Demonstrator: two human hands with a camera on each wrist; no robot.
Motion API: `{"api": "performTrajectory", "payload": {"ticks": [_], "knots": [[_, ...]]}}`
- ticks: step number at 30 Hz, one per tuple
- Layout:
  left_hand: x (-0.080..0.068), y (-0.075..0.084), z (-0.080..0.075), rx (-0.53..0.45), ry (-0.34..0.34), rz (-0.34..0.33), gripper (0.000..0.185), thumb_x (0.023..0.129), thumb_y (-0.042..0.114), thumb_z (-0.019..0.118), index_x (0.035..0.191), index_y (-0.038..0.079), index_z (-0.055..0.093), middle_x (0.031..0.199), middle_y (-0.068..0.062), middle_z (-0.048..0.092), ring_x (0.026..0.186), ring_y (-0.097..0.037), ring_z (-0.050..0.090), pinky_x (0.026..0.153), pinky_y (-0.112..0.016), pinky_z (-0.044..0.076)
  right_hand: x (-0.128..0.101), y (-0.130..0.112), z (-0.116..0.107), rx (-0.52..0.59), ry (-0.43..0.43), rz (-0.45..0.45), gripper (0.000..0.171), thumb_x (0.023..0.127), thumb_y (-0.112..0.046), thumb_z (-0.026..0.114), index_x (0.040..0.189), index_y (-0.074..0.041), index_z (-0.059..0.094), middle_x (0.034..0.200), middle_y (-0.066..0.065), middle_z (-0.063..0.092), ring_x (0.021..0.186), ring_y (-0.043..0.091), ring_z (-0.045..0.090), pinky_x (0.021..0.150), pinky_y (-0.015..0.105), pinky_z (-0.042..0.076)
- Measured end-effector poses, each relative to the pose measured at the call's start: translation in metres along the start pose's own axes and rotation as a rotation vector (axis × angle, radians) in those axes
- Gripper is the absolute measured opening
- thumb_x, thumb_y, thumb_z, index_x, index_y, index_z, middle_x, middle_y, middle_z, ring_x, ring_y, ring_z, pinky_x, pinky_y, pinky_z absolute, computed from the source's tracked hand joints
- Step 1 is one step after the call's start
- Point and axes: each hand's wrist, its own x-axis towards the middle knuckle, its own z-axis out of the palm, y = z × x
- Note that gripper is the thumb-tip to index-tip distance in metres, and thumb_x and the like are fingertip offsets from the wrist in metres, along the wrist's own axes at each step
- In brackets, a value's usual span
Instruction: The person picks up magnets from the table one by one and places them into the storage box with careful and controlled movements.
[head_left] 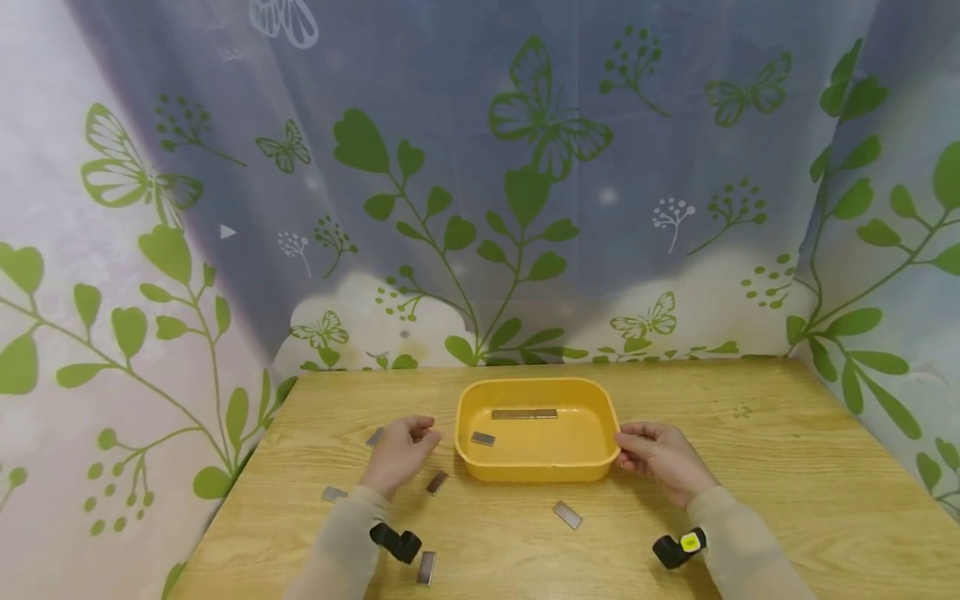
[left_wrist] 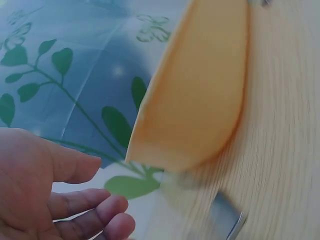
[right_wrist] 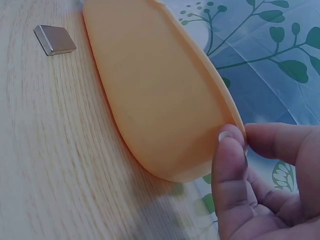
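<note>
A yellow plastic tub [head_left: 536, 473] stands upright on the table, with a small flat metal block [head_left: 483, 439] and a row of joined metal blocks [head_left: 524, 414] inside it. At its right end my right hand [head_left: 663, 458] pinches the rim; the right wrist view shows thumb and fingers on either side of the tub wall [right_wrist: 150, 90]. My left hand [head_left: 401, 454] hovers off the tub's left end, fingers loosely bent and holding nothing. In the left wrist view a gap separates those fingertips [left_wrist: 119, 205] from the tub.
Several loose metal blocks lie on the wooden table [head_left: 795, 467]: one [head_left: 567, 514] in front of the tub, another [head_left: 437, 482] by the left hand, one [head_left: 427, 568] near the front and others further left. A leaf-patterned curtain [head_left: 450, 167] hangs behind the table.
</note>
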Motion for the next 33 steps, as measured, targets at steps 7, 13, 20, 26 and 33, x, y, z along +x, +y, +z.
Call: {"api": "performTrajectory", "payload": {"ticks": [7,13,20,26,33], "knots": [[-0.001,-0.005,-0.027,0.294,0.004,0.082,0.036,0.093,0.018,0.065,0.121,-0.003,0.062,0.108,-0.016,0.065,0.099,-0.030,0.062,0.081,-0.043,0.052,0.000,0.003,0.001,0.009,-0.013,0.006,0.046,0.096,-0.013,0.060,0.128,0.015,0.041,0.097,0.016,0.059,0.075,0.014,0.059,0.067,0.024,0.054],[0.003,-0.002,-0.053,0.409,-0.001,0.103,0.040,0.091,0.020,0.066,0.123,-0.004,0.061,0.113,-0.021,0.064,0.100,-0.033,0.063,0.082,-0.046,0.052,-0.002,0.003,0.002,-0.003,-0.012,0.000,0.048,0.096,-0.014,0.059,0.129,0.015,0.040,0.096,0.015,0.060,0.075,0.013,0.059,0.067,0.024,0.054],[0.009,-0.006,-0.072,0.489,-0.028,0.075,0.043,0.092,0.023,0.065,0.126,-0.003,0.059,0.110,-0.019,0.066,0.095,-0.032,0.064,0.080,-0.045,0.053,-0.001,0.001,0.002,-0.019,-0.010,0.012,0.046,0.097,-0.012,0.058,0.130,0.014,0.041,0.095,0.015,0.060,0.074,0.013,0.059,0.067,0.024,0.054],[0.019,-0.014,-0.083,0.474,-0.041,0.068,0.045,0.092,0.023,0.066,0.126,-0.005,0.057,0.113,-0.022,0.064,0.100,-0.035,0.062,0.081,-0.047,0.052,-0.001,0.002,0.002,-0.018,-0.011,0.005,0.046,0.097,-0.012,0.058,0.130,0.014,0.040,0.094,0.014,0.060,0.074,0.013,0.060,0.066,0.024,0.054],[0.033,-0.023,-0.088,0.522,-0.063,0.069,0.044,0.091,0.022,0.067,0.122,-0.008,0.059,0.114,-0.025,0.063,0.102,-0.036,0.062,0.083,-0.048,0.052,-0.001,0.002,0.002,-0.025,-0.022,-0.003,0.049,0.096,-0.015,0.060,0.130,0.014,0.040,0.093,0.013,0.061,0.075,0.014,0.060,0.066,0.026,0.054]]}}
